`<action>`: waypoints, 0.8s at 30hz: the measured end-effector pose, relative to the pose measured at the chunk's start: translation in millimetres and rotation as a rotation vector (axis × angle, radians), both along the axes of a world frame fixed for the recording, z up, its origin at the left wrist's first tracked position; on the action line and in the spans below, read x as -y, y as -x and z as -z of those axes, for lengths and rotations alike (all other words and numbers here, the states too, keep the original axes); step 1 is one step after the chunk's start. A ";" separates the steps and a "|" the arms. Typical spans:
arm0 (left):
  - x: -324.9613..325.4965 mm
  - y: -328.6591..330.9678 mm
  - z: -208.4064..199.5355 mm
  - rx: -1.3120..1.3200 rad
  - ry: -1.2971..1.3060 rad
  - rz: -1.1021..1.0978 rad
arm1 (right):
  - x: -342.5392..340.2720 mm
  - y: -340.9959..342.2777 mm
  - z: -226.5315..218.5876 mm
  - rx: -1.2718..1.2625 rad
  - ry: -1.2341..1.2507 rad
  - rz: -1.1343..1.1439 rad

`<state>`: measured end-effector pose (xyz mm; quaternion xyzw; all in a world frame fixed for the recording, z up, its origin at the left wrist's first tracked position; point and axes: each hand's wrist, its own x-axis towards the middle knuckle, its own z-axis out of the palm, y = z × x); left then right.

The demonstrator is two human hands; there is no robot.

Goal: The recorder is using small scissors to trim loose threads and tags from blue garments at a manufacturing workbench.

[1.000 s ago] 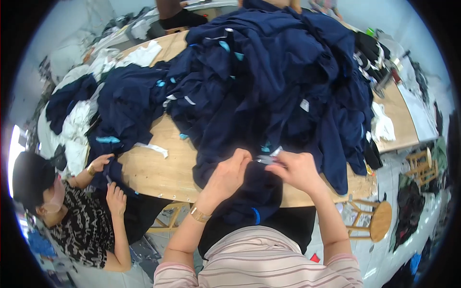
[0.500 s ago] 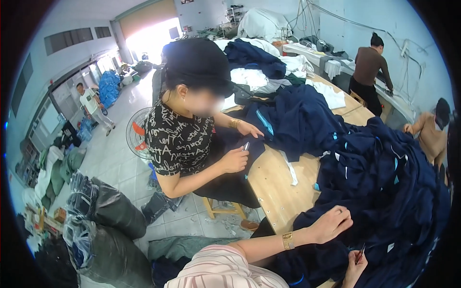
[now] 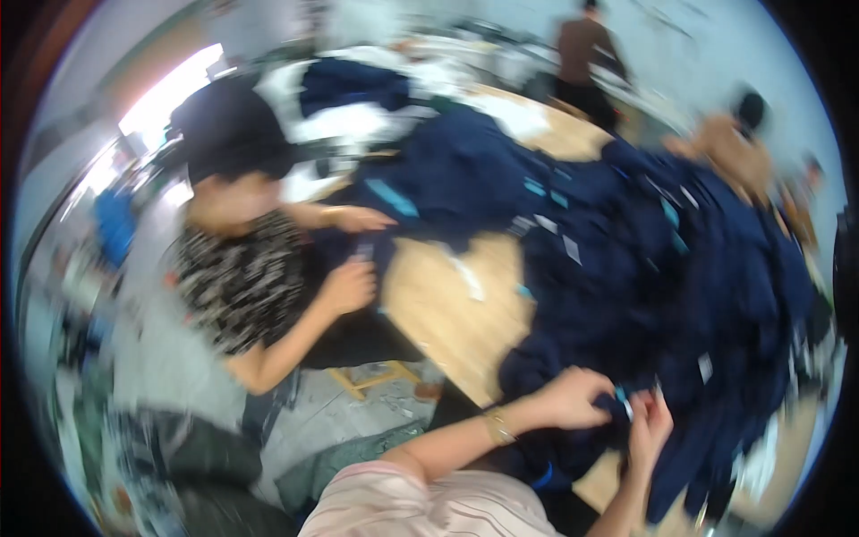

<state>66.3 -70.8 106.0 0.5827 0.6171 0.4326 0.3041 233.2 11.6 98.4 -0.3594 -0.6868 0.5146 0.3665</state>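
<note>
A heap of navy garments [image 3: 617, 277] with light blue and white labels covers the right side of the table. My left hand [image 3: 577, 399] is closed on a piece of navy cloth [image 3: 616, 413] near the front of the heap. Just right of it, my right hand [image 3: 650, 425] is closed around small thread snips [image 3: 659, 390], whose tips point up past the fingers; motion blurs them. A light blue and white label [image 3: 624, 403] shows between my two hands.
Across the wooden table [image 3: 447, 313], a co-worker [image 3: 259, 251] in a black patterned top holds navy cloth and a small tool. A white strip [image 3: 467, 277] lies on the wood. Two more people work at the far right. Stuffed dark sacks [image 3: 197, 456] stand on the floor at left.
The view has swung to the right. My left hand has come down and taken hold of navy cloth, and my right hand has risen beside it with the snips.
</note>
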 end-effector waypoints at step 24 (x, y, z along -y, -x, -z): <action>-11.0 -10.9 -5.9 -0.291 -0.359 -0.085 | 7.2 13.3 -22.7 -0.248 0.226 -0.121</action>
